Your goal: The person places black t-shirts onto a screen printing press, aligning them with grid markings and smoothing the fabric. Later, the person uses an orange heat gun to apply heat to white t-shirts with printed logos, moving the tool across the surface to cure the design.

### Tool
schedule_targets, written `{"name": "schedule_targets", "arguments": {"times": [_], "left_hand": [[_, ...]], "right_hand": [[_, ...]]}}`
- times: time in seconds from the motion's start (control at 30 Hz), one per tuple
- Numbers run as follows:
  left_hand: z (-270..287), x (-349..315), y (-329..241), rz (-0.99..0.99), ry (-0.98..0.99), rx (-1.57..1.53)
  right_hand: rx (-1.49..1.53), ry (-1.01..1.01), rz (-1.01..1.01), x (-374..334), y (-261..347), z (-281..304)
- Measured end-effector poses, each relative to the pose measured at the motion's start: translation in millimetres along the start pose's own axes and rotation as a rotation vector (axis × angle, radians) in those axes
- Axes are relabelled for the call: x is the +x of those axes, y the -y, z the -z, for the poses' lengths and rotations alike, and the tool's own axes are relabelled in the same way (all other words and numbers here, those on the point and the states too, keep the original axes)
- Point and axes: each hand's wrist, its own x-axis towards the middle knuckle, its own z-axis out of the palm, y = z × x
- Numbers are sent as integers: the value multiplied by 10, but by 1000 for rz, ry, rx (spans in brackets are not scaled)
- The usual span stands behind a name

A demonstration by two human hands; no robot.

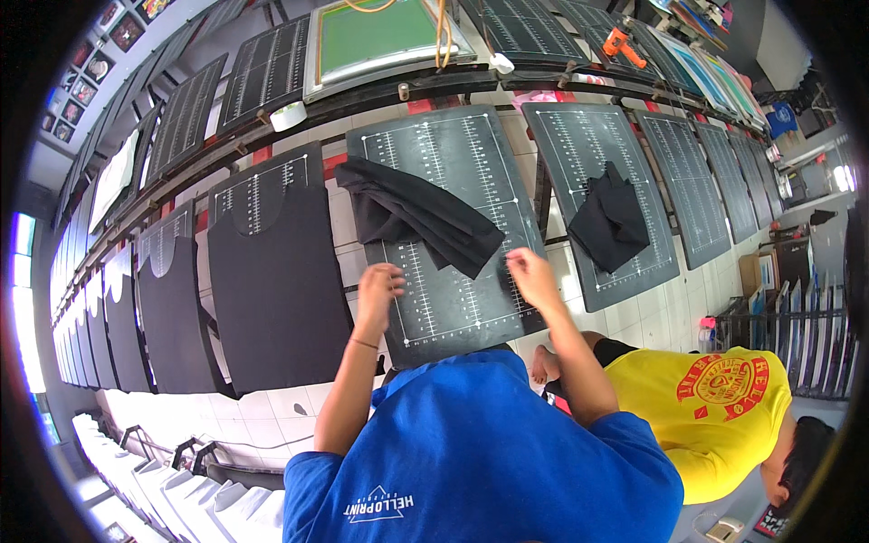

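A dark cloth panel, black and loosely folded, lies across the upper part of the black platen in front of me. White ruled lines mark the platen's face. My left hand hovers over the platen's left edge, below the cloth, fingers a little apart and slightly smeared. At the platen's right side is my right hand, close to the cloth's lower right corner, with its fingers loosely bent. I see nothing held in either hand, and a small gap shows between the right fingers and the cloth.
Left of me, black panels lie flat on platens in a row. Another crumpled black cloth rests on the platen to the right. Behind runs a rail with a green screen frame and an orange heat gun. A person in yellow bends nearby.
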Motion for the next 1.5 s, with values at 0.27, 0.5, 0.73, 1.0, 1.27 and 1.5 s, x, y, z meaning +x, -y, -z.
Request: {"name": "schedule_targets", "arguments": {"times": [0.27, 0.5, 0.73, 1.0, 1.27, 1.5], "left_hand": [[-1050, 270, 47, 147, -26, 343], [-650, 45, -718, -145, -2, -52], [751, -1180, -3166, -734, 30, -569], [1156, -975, -4364, -866, -16, -516], [723, 232, -5272, -743, -194, -400], [387, -774, -5505, -920, 175, -336]], "right_hand": [[-487, -61, 409, 413, 527, -845], [516, -120, 82, 732, 607, 192], [1056, -475, 71, 139, 1979, 2223], [1242, -470, 493, 60, 2527, 3230], [932, -478, 149, 1661, 2808, 3579], [1079, -552, 538, 947, 3127, 4375]]}}
